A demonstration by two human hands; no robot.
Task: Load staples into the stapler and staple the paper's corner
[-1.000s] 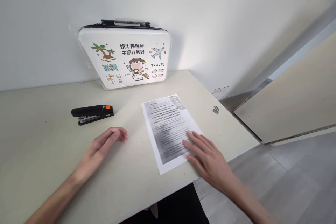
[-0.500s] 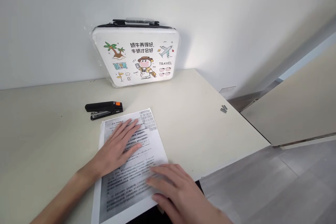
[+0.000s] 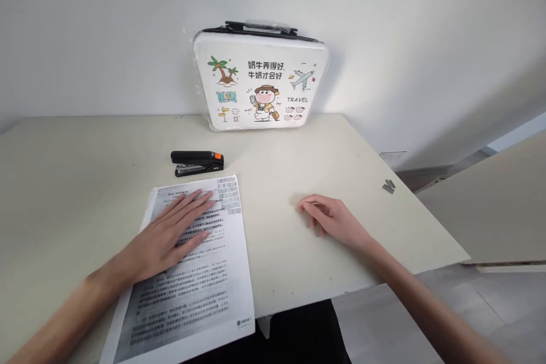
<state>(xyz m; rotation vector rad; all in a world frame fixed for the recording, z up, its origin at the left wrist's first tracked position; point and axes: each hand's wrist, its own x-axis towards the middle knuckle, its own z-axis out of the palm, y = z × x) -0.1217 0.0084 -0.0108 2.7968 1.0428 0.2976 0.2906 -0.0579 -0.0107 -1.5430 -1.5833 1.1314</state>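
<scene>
My left hand lies flat on a printed sheet of paper, fingers spread over its upper text. The sheet, perhaps with more beneath it, reaches the front edge of the table, and a barcode block fills its top right corner. To the right of the paper, my right hand hovers at or just above the tabletop, fingers loosely curled in with nothing visible in them. A black stapler with an orange button lies just beyond the sheet's top edge.
Against the wall stands a white case with cartoon travel prints, a black handle and clear wrapping. Small grey staple strips lie near the right edge of the table. A pale panel stands past that edge.
My right hand has left the lower right edge of the paper and moved right, its fingers curling in. My left hand stays on the sheet. The view has shifted left.
</scene>
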